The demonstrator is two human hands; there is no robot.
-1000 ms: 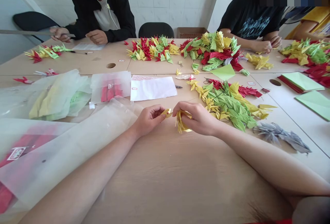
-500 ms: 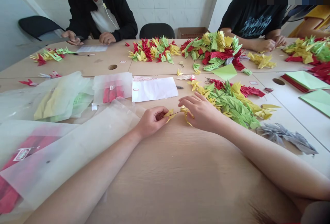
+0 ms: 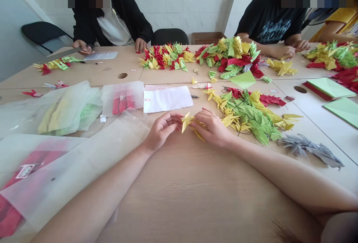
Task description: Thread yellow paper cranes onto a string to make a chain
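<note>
A yellow folded-paper crane stands out between my two hands, its pointed parts spread. My right hand has its fingers closed just behind this crane, pinching the yellow paper cranes on a thin dark string, partly hidden under the palm. My left hand is at the crane's left side, fingers curved and apart; whether a fingertip touches the paper I cannot tell. To the right of my right hand lies a heap of strung green paper cranes, with yellow and red ones around it.
Translucent plastic bags with red, yellow and green paper lie at left. A white sheet and pen lie ahead. At right are a grey plastic bundle and green paper squares. Two people sit across, beyond a mixed crane pile.
The yellow crane has moved right, up against my right hand, and the string stretch between the hands no longer shows. My left fingers have loosened. Across the table, one person's hand has shifted right.
</note>
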